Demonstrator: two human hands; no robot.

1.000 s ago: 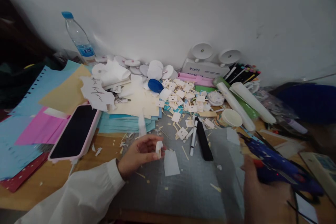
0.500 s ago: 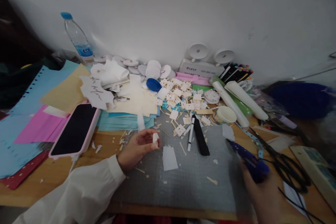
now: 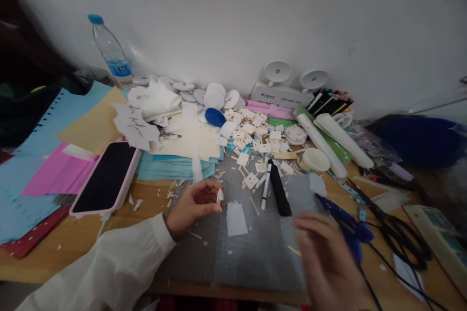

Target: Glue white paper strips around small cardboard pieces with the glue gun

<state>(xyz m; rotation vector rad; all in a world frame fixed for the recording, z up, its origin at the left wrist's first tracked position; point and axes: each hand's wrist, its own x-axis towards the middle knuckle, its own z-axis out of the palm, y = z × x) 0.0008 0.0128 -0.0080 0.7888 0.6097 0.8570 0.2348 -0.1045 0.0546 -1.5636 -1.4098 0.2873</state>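
My left hand (image 3: pixel 195 205) pinches a small folded white paper piece (image 3: pixel 220 197) between thumb and fingertips, above the left part of the grey mat (image 3: pixel 270 262). My right hand (image 3: pixel 324 257), blurred by motion, is over the mat's right side with its fingers loosely stretched and nothing visible in them. Just beyond it lies a blue glue gun (image 3: pixel 343 218) with a black cord, partly hidden by that hand. A white paper rectangle (image 3: pixel 236 218) lies flat between my hands. A white marker (image 3: pixel 266 187) and a black pen-shaped tool (image 3: pixel 279 192) rest farther back.
Several small white paper squares with faces (image 3: pixel 251 136) are heaped behind the mat. A phone (image 3: pixel 105 177) and coloured paper sheets (image 3: pixel 40 112) lie left. At right are black scissors (image 3: pixel 397 233), a paper cup (image 3: pixel 313 160) and a power strip (image 3: pixel 438 238). A bottle (image 3: pixel 113 53) stands at the back.
My right hand has let go of the glue gun and moved left over the mat. The glue gun rests at the right. My left hand still pinches the paper piece, now turned slightly.
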